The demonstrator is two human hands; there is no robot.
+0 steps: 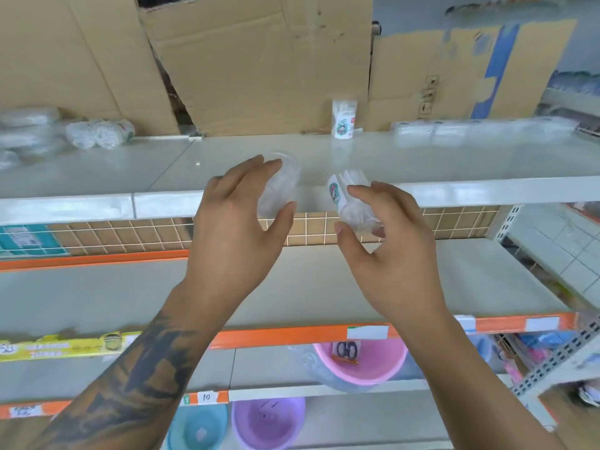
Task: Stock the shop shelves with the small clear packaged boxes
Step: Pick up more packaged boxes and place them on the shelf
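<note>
My left hand [233,228] grips a small clear round packaged box [279,186] between thumb and fingers, just in front of the top grey shelf [454,190]. My right hand [386,241] holds a second clear packaged box with a cartoon label [349,199], tilted on its side, at the same shelf edge. A matching labelled box [344,118] stands upright at the back of the top shelf. A row of clear boxes [480,128] lies along the back right of that shelf.
Flattened cardboard sheets [259,60] lean behind the top shelf. Clear plastic packs [97,133] sit at its back left. Below are a grey shelf with an orange rail [292,336], a pink basin [360,362], a purple basin [268,423] and a blue basin [198,430].
</note>
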